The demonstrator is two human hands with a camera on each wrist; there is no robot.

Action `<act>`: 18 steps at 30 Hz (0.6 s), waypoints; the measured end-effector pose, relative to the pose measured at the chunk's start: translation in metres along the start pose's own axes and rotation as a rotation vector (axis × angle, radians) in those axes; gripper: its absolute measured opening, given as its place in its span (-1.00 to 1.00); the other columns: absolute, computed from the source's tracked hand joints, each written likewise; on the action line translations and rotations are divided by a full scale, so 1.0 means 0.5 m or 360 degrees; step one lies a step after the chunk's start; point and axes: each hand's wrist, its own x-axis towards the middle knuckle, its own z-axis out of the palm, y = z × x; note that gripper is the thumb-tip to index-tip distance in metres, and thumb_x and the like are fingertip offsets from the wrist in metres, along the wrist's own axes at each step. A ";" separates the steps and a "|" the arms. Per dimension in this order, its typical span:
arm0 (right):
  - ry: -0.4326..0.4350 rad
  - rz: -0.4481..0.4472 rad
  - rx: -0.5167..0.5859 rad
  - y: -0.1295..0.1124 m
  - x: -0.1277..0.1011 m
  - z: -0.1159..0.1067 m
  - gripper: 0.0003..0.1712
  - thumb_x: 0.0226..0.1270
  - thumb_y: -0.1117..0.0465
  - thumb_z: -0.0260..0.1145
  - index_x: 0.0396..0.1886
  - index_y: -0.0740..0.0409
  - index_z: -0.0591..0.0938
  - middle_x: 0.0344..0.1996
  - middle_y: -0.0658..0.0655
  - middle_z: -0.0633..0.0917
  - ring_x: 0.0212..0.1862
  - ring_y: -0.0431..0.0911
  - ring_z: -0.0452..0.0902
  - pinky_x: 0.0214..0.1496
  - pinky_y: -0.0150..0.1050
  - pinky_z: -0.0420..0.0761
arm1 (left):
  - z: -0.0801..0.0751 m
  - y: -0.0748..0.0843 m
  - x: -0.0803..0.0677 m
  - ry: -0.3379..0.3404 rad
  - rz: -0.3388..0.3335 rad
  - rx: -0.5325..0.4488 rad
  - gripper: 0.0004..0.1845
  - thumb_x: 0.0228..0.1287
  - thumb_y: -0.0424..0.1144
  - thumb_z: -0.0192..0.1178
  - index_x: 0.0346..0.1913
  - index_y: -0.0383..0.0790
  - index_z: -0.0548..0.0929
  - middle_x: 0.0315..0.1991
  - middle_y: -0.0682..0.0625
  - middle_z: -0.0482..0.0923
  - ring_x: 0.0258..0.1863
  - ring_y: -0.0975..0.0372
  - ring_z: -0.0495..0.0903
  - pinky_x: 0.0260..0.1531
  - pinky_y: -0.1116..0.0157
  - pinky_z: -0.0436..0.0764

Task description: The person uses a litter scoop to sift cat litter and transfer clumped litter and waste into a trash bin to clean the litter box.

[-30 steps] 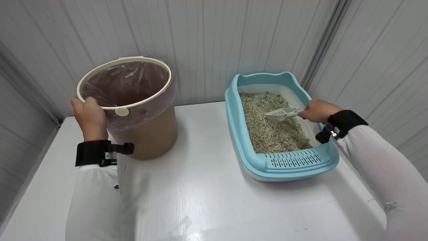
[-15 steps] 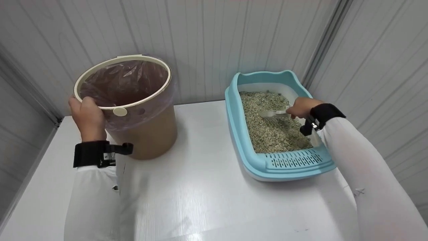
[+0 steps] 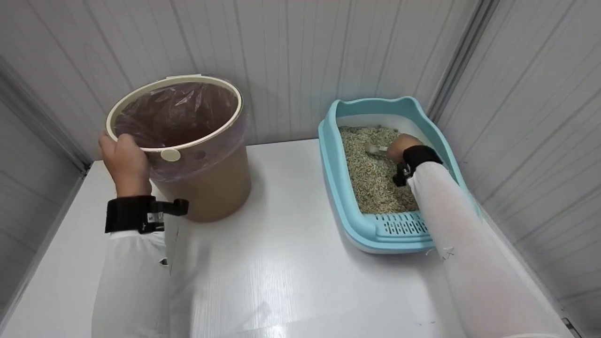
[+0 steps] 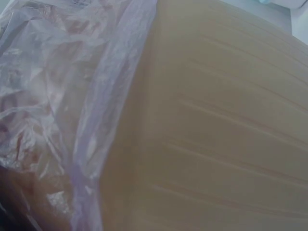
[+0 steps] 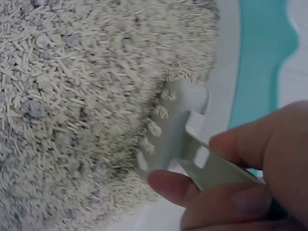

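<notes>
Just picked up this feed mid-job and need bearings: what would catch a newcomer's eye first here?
The light blue litter box full of pale pellet litter stands at the right of the white table, where the right hand holds a white slotted scoop dug into the litter. At the left, the left hand grips the cream rim of a tan bin lined with a clear plastic bag.

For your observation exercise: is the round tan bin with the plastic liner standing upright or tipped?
Tipped slightly. The round tan bin with the plastic liner leans as the left hand grips its cream rim, its mouth angled toward the camera.
</notes>
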 end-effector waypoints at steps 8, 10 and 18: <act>0.0171 0.0148 0.0263 -0.011 0.015 0.039 -0.63 0.60 0.21 -0.02 -0.29 0.30 0.63 -0.72 -0.06 0.30 -0.59 -0.16 0.23 -0.44 -0.27 0.32 | 0.004 0.000 -0.001 0.0012 0.0036 -0.0017 -0.32 0.51 -0.25 -0.31 0.67 -0.15 0.02 0.69 0.02 0.02 0.58 0.40 0.07 0.47 0.61 0.10; 0.0179 0.0141 0.0232 -0.013 0.019 0.046 -0.59 0.60 0.23 -0.03 -0.05 0.49 0.62 -0.70 -0.01 0.38 -0.58 -0.15 0.24 -0.46 -0.29 0.31 | 0.003 0.001 -0.002 0.0026 0.0038 -0.0005 -0.35 0.51 -0.25 -0.31 0.64 -0.18 0.07 0.67 0.00 0.06 0.56 0.38 0.10 0.44 0.61 0.13; 0.0095 0.0059 0.0189 0.004 0.043 0.065 -0.54 0.58 0.30 -0.07 -0.61 0.09 0.48 -0.28 0.34 0.63 -0.40 -0.04 0.32 -0.29 -0.21 0.38 | 0.003 0.000 -0.003 0.0027 0.0041 -0.0011 -0.41 0.51 -0.25 -0.30 0.56 -0.25 0.15 0.63 -0.08 0.12 0.50 0.32 0.17 0.41 0.57 0.19</act>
